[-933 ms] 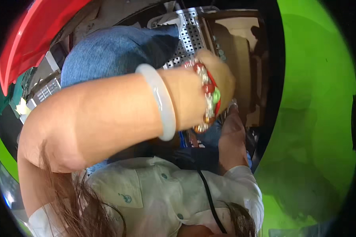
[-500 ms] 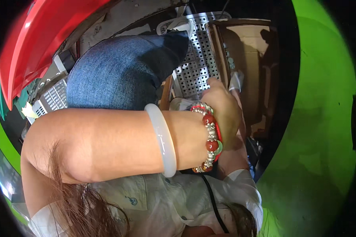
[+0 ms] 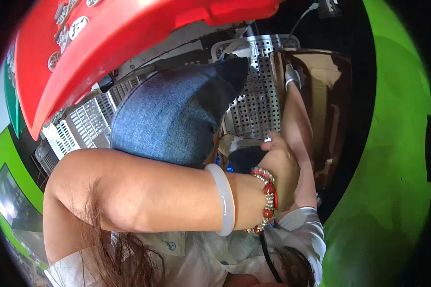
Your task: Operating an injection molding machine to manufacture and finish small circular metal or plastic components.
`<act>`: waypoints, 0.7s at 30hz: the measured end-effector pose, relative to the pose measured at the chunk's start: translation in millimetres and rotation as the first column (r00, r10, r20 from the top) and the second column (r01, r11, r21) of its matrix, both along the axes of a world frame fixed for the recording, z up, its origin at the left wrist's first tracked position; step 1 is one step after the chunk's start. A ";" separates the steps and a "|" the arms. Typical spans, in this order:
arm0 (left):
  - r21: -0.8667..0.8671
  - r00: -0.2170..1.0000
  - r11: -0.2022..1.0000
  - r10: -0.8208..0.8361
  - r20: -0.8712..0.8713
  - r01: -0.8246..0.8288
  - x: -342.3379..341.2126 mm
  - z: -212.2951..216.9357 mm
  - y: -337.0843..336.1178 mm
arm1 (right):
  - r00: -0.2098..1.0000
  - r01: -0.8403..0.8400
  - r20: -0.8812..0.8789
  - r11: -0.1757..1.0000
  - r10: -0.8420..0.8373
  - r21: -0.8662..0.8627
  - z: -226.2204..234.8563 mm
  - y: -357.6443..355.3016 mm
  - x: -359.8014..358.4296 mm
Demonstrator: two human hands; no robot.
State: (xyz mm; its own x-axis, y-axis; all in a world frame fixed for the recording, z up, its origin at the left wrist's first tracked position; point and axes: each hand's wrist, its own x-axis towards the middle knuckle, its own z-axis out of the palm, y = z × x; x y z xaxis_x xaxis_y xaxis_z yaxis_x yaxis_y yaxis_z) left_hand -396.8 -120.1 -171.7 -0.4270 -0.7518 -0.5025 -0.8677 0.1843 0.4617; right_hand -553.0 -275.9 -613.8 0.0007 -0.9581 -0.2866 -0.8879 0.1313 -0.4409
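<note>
My right hand [image 3: 293, 77], in a white covering, reaches far into an open cardboard box [image 3: 337, 69] along its left side. The fingers point down into the box and cannot be made out. My left arm crosses in front of my body, with a pale bangle and a beaded bracelet [image 3: 269, 201] on it. Beside my right forearm, my left hand [image 3: 286, 165] is curled closed, thumb and finger near each other. A small white glint shows at its fingertips; what it holds, if anything, is hidden. To its far side lies a perforated metal plate [image 3: 254, 107].
A large red bin [image 3: 143, 36], with small grey wheel-like parts at its top left, hangs over the far left. White slotted baskets [image 3: 88, 119] stand below it. My jeans-clad knee [image 3: 167, 115] fills the middle. A green surface [image 3: 392, 167] runs along the right.
My right hand has moved farther into the box, away from me. My left hand has drawn back a little toward my body. The view has shifted, showing more of the red bin.
</note>
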 end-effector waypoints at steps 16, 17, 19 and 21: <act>-0.053 0.998 0.999 -0.009 0.069 0.013 4.4 3.0 1.3 | 0.946 -0.287 -0.167 0.958 0.278 -0.030 34.5 -40.4 62.5; -0.053 0.997 0.998 -0.011 0.072 0.015 4.7 2.9 1.3 | 0.946 -0.290 -0.166 0.956 0.280 -0.042 39.0 -40.7 65.0; -0.038 0.997 0.998 -0.049 0.053 0.051 5.8 2.1 3.0 | 0.944 -0.295 -0.164 0.955 0.286 -0.035 46.3 -41.7 70.8; -0.043 0.998 0.998 -0.043 0.037 0.044 5.1 1.4 4.8 | 0.937 -0.284 -0.171 0.950 0.304 0.131 52.6 -45.9 74.4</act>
